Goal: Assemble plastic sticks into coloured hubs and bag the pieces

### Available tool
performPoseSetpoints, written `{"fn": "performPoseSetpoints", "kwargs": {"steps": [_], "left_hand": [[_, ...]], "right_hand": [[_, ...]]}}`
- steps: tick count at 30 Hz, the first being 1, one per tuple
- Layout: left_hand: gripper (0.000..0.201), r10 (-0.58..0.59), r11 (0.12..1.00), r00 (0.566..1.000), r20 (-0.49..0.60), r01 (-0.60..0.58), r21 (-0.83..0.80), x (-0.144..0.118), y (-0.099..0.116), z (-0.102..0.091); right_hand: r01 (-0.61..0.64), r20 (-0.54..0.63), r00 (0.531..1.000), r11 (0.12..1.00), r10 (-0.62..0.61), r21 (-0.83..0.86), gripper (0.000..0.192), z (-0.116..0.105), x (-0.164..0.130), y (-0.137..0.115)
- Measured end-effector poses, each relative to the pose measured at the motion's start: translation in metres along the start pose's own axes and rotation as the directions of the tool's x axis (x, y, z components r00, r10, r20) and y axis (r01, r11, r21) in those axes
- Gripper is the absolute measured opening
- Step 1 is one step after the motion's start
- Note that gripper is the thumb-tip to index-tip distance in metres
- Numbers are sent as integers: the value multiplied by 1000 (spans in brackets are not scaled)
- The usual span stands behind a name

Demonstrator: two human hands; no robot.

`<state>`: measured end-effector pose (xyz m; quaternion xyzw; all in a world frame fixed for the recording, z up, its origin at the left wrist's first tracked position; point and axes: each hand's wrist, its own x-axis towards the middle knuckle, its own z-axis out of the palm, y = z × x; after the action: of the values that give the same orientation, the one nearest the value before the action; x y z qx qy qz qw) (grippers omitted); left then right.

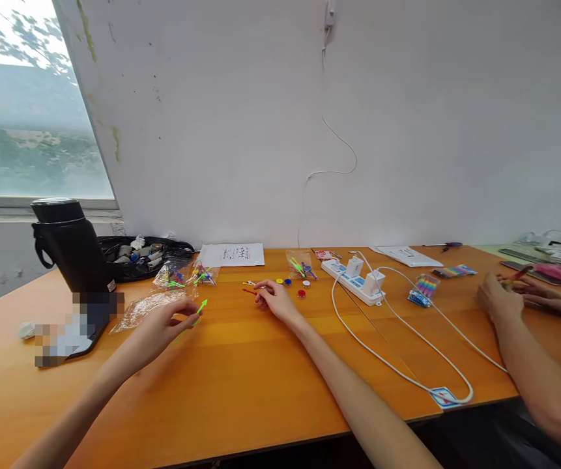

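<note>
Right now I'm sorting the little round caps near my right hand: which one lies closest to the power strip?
The red cap; the yellow and blue ones lie farther left.

Open tabletop (241,384) near edge (cable (397,365) loops right); bags (187,277) behind.

Orange wooden tabletop (241,384), carrying a black insulated flask (71,247), clear plastic bags of coloured sticks (187,273), a white printed paper sheet (232,255), small round coloured caps (294,286), a white power strip (353,281) with trailing white cable (402,371).
</note>
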<state>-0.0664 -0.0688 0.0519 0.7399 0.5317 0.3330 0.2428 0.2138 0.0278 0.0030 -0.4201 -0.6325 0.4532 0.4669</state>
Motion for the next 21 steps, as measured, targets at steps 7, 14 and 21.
{"fn": "performPoseSetpoints", "kwargs": {"steps": [7, 14, 21], "left_hand": [[33, -115, 982, 993, -30, 118, 147, -26, -20, -5], [29, -36, 983, 997, -72, 48, 177, -25, -25, 1], [31, -10, 949, 995, -96, 39, 311, -35, -12, -5]], "right_hand": [[32, 39, 999, 997, -30, -75, 17, 1, -5, -7], [52, 57, 997, 989, -45, -135, 16, -1, -5, -3], [87, -89, 979, 774, -182, -627, 19, -28, -5, -9]]}}
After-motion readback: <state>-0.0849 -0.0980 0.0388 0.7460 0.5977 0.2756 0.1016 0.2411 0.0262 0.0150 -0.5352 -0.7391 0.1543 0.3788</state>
